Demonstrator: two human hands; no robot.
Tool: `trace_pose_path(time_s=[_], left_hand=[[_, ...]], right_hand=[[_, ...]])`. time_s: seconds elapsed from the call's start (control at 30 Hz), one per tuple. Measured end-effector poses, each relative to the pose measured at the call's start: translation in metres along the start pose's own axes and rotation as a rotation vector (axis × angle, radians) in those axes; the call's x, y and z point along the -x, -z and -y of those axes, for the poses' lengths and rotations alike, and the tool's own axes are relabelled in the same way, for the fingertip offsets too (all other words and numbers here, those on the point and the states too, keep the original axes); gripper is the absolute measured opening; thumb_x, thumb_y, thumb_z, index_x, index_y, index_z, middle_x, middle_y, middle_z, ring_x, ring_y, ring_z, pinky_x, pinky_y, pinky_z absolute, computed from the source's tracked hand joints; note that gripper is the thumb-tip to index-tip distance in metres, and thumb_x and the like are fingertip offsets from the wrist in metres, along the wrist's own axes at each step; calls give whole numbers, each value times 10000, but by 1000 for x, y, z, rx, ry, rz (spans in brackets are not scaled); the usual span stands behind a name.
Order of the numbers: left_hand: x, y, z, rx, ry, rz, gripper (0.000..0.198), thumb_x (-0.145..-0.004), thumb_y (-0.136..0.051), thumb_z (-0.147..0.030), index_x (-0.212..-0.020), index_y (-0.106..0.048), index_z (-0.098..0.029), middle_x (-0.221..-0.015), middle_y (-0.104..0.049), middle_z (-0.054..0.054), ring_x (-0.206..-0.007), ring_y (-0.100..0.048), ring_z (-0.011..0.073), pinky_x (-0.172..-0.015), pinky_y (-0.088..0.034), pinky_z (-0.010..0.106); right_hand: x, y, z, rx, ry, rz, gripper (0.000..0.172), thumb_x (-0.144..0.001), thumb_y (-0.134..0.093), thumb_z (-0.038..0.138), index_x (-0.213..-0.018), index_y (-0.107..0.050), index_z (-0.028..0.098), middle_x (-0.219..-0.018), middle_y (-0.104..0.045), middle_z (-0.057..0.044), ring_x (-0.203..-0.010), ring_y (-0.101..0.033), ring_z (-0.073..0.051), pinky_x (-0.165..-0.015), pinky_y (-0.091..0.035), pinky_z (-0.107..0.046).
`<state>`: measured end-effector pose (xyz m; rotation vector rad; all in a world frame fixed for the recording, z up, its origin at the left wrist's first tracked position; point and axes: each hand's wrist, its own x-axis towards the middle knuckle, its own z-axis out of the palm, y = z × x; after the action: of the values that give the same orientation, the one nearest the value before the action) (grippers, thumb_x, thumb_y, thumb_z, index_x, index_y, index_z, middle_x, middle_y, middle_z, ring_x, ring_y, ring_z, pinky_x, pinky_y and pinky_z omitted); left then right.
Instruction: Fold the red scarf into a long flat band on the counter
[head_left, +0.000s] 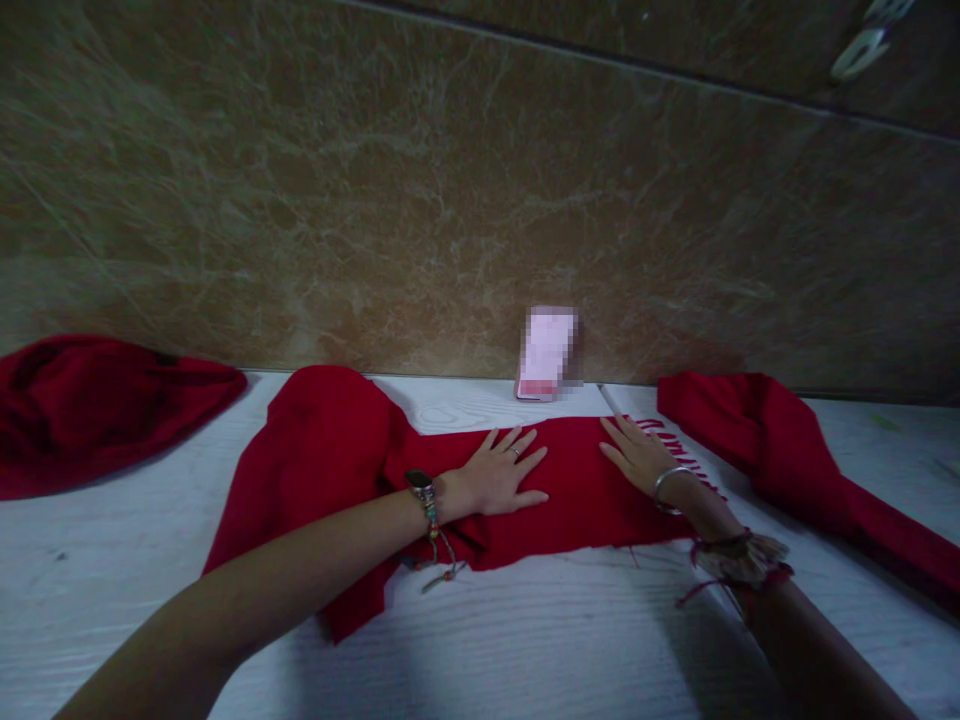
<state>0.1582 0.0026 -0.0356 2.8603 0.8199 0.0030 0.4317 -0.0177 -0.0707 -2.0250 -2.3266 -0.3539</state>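
Observation:
A red cloth [577, 500] lies spread flat across the middle of a white wood-grain table [525, 640]. My left hand [501, 475] rests palm down on it with fingers stretched out, a ring on one finger and beaded bracelets at the wrist. My right hand [636, 452] also lies flat on the cloth, fingers apart, with a silver bangle and red tasselled cords on the wrist. White lettering shows on the cloth's right end, next to my right hand. The cloth's left part [322, 450] is bunched and humped.
Another red cloth [90, 405] lies heaped at the far left. A third red cloth [795, 460] trails off to the right edge. A small pink-white blurred card [546, 352] leans against the brown marble wall [450, 200] behind the table.

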Motion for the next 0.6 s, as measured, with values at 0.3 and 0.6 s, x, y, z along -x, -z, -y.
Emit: trace_pose_path(time_s=[0.3, 0.6], left_hand=[[-3, -4, 4, -1, -15, -18, 737, -842, -298, -628, -1374, -279, -119, -1441, -196, 195, -1329, -144, 328, -1022, -168, 525], [4, -5, 8, -13, -22, -41, 730, -841, -322, -618, -1380, -265, -130, -1447, -203, 166, -1334, -142, 304, -1032, -163, 503]], right_hand=[[-13, 24, 47, -87, 129, 52, 484, -903, -235, 390, -1355, -339, 254, -1434, -305, -90, -1305, -264, -278, -980, -312, -546], [-3, 7, -5, 23, -104, 74, 496, -881, -286, 368, -1299, -427, 140, -1352, -417, -173, -1236, -371, -345, -929, -370, -558]])
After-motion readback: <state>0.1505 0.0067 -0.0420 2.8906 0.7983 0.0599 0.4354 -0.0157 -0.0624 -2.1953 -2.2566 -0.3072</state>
